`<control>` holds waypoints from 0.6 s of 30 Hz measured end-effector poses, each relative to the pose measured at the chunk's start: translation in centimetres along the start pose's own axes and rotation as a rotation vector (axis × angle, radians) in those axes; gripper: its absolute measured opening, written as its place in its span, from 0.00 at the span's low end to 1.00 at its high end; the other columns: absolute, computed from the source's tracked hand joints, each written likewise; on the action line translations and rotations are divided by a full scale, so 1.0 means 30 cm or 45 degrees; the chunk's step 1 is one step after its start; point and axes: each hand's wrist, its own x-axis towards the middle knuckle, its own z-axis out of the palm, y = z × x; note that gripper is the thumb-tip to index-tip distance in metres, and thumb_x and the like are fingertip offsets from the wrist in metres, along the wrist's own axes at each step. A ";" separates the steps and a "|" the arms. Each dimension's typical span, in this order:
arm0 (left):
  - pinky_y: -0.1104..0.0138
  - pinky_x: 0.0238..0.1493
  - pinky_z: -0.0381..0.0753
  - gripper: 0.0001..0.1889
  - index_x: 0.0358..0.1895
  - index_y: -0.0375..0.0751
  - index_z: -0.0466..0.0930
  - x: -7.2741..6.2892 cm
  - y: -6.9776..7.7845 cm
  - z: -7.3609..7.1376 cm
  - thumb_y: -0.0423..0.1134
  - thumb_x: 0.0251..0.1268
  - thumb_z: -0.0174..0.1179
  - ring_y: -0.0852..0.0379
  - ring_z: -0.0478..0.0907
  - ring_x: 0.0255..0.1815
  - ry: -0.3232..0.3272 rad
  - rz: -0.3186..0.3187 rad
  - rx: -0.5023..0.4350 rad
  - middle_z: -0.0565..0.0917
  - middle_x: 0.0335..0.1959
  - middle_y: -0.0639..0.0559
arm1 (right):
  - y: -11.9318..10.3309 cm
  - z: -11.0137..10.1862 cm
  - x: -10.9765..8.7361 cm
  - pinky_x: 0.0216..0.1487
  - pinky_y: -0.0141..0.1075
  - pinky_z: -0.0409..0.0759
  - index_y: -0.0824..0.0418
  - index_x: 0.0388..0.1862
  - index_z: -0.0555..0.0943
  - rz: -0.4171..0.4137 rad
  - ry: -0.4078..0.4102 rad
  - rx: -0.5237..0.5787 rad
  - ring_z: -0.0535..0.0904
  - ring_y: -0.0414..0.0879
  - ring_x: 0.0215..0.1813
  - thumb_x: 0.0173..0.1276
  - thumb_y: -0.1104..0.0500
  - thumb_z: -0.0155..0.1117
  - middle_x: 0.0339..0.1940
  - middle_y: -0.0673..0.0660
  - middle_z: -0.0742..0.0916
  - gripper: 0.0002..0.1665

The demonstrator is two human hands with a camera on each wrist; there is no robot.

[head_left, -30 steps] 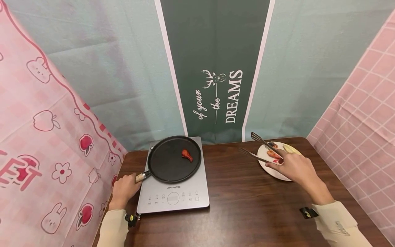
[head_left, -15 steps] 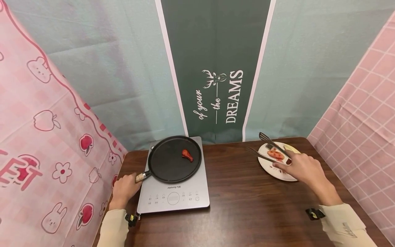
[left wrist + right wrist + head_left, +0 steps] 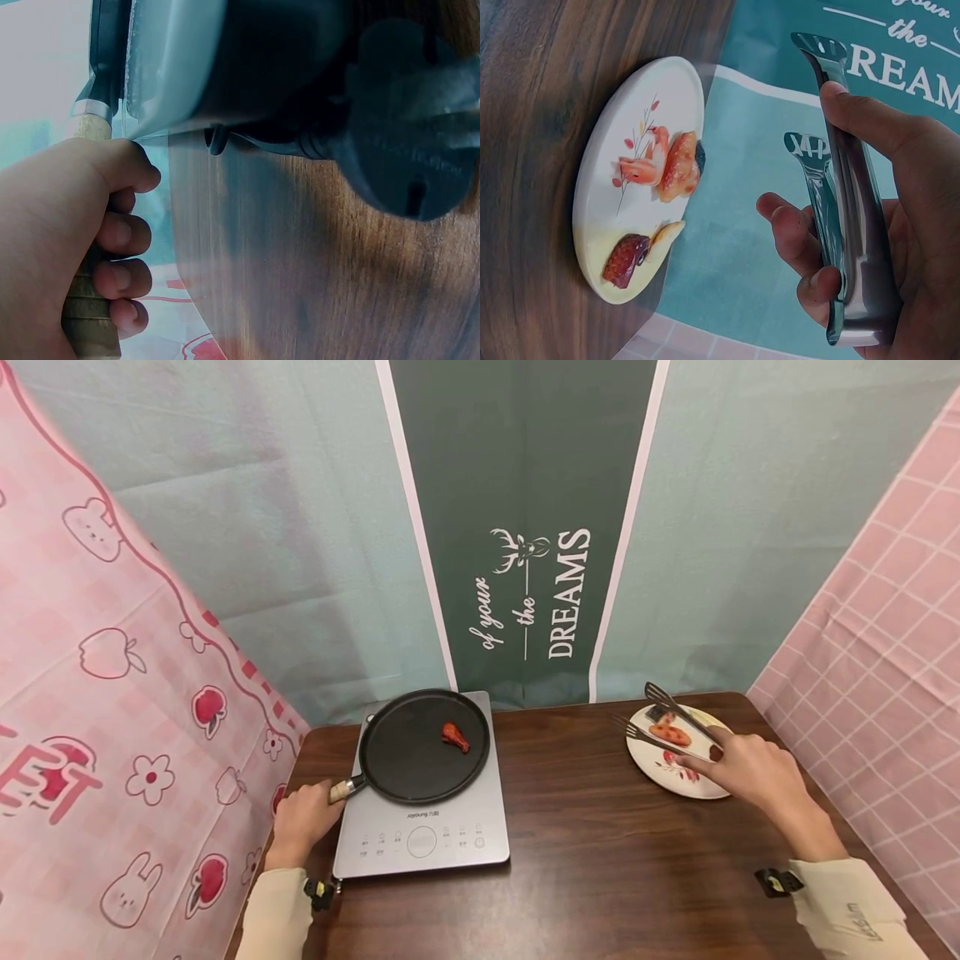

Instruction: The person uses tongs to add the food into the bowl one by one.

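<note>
My left hand (image 3: 306, 817) grips the wooden handle (image 3: 88, 300) of a flat black frying pan (image 3: 412, 756). A red-brown chicken drumstick (image 3: 454, 737) lies in the pan, right of centre. My right hand (image 3: 761, 777) holds metal tongs (image 3: 855, 225) with slotted tips, thumb on one arm and fingers along the other. Their arms are spread, with nothing between the tips. In the head view they overlap a white plate (image 3: 647, 767). On it lie a chicken wing (image 3: 679, 169), a shrimp (image 3: 651, 159), a dark red-brown piece (image 3: 626, 261) and a pale slender piece (image 3: 665, 238).
Under the pan is a silver induction cooker (image 3: 461, 853) with a touch panel at its front. A brown wooden table (image 3: 577, 843) bears everything. Printed cloth (image 3: 517, 460) hangs behind, with pink cloths at both sides. A dark rounded part (image 3: 409, 135) shows near the cooker's underside.
My right hand has moved rightward with the tongs, uncovering more of the plate's printed flowers. The left hand, pan and drumstick have stayed in place.
</note>
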 end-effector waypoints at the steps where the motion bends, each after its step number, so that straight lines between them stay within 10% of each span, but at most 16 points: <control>1: 0.42 0.24 0.74 0.14 0.30 0.38 0.77 0.001 0.000 0.000 0.44 0.64 0.69 0.32 0.82 0.23 -0.001 -0.001 0.001 0.85 0.26 0.34 | 0.005 0.000 -0.001 0.25 0.57 0.74 0.65 0.65 0.78 0.000 -0.001 -0.003 0.83 0.69 0.32 0.64 0.22 0.67 0.32 0.68 0.86 0.53; 18: 0.42 0.24 0.75 0.13 0.31 0.38 0.78 0.001 0.001 -0.002 0.44 0.65 0.68 0.32 0.82 0.24 -0.004 -0.003 0.006 0.85 0.27 0.34 | 0.102 0.015 -0.018 0.30 0.64 0.77 0.71 0.68 0.76 0.003 -0.006 -0.028 0.83 0.81 0.42 0.66 0.26 0.67 0.48 0.84 0.84 0.54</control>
